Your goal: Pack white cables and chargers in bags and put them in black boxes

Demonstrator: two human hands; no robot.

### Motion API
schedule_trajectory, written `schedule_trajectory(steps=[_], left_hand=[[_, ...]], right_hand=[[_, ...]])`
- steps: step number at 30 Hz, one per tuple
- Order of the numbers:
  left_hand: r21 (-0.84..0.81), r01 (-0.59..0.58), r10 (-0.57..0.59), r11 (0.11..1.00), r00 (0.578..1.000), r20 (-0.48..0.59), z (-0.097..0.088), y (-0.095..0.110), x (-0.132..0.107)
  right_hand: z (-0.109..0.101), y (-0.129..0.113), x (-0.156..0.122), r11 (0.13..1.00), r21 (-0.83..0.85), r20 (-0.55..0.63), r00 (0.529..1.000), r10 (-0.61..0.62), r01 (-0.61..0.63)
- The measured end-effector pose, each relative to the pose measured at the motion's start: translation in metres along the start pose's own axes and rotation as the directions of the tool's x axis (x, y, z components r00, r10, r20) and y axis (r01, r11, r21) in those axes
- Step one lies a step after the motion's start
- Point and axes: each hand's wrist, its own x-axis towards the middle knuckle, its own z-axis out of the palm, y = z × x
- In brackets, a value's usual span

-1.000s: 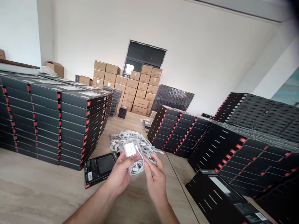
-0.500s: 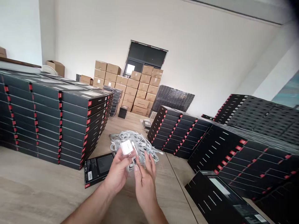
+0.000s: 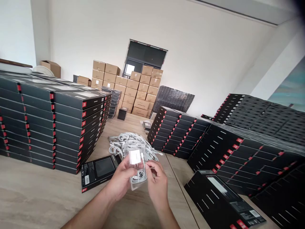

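Between my hands is a clear plastic tray [image 3: 133, 187] holding a white plug-in charger [image 3: 135, 156] in its upper part and a coiled white cable [image 3: 141, 176] below. My left hand [image 3: 121, 178] grips the tray along its left edge, thumb on top. On the other side, my right hand [image 3: 156, 182] pinches near the right edge, fingertips at the cable by the charger. Just beyond lies a heap of white cables [image 3: 128, 139] on the table. A flat black box [image 3: 98, 171] with a dark window and red corner rests left of my left hand.
Tall stacks of black boxes with red tabs stand at the left [image 3: 64, 127] and right [image 3: 181, 133]. One black box [image 3: 214, 198] sits nearer at the right. Brown cartons [image 3: 132, 92] are piled at the back wall. The wooden table [image 3: 43, 197] has a seam.
The tray has turned to show its front with the coiled cable below the charger. My right hand has shifted to its right edge, and its fingers have closed from a spread pose.
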Motion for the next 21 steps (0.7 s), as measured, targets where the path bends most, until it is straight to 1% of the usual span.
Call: schedule_trajectory(steps=[4, 7, 9, 11, 13, 15, 17, 19, 21], left_hand=[[0.010, -0.018, 0.018, 1.000, 0.999, -0.042, 0.000, -0.003, 0.000], [0.019, -0.020, 0.021, 1.000, 1.000, -0.018, 0.004, -0.003, -0.003], [0.035, -0.009, 0.009, 0.999, 1.000, -0.008, 0.005, -0.001, -0.006], [0.037, 0.024, -0.023, 0.999, 0.999, -0.022, 0.002, 0.003, -0.008], [0.021, 0.081, -0.080, 0.996, 0.995, -0.052, -0.005, 0.009, -0.007], [0.007, 0.140, -0.139, 0.990, 0.988, -0.068, -0.013, 0.014, -0.004], [0.010, 0.176, -0.174, 0.984, 0.982, -0.074, -0.019, 0.018, -0.001], [0.027, 0.182, -0.179, 0.983, 0.980, -0.086, -0.022, 0.019, 0.001], [0.059, 0.166, -0.159, 0.984, 0.982, -0.105, -0.021, 0.017, 0.002]], right_hand=[[0.005, 0.004, -0.002, 0.999, -0.002, 0.019, 0.999, 0.046, -0.046], [0.010, 0.009, -0.003, 0.993, 0.005, -0.006, 0.993, 0.117, -0.117], [0.014, 0.012, -0.005, 0.985, 0.027, 0.003, 0.986, 0.169, -0.169], [0.019, 0.013, -0.008, 0.978, 0.048, 0.050, 0.979, 0.199, -0.202], [0.023, 0.012, -0.009, 0.972, 0.076, 0.111, 0.971, 0.212, -0.221], [0.024, 0.010, -0.008, 0.954, 0.157, 0.180, 0.957, 0.225, -0.254], [0.021, 0.009, -0.007, 0.909, 0.274, 0.282, 0.930, 0.236, -0.314], [0.015, 0.010, -0.006, 0.843, 0.364, 0.375, 0.891, 0.257, -0.397], [0.010, 0.014, -0.006, 0.778, 0.413, 0.415, 0.858, 0.302, -0.473]])
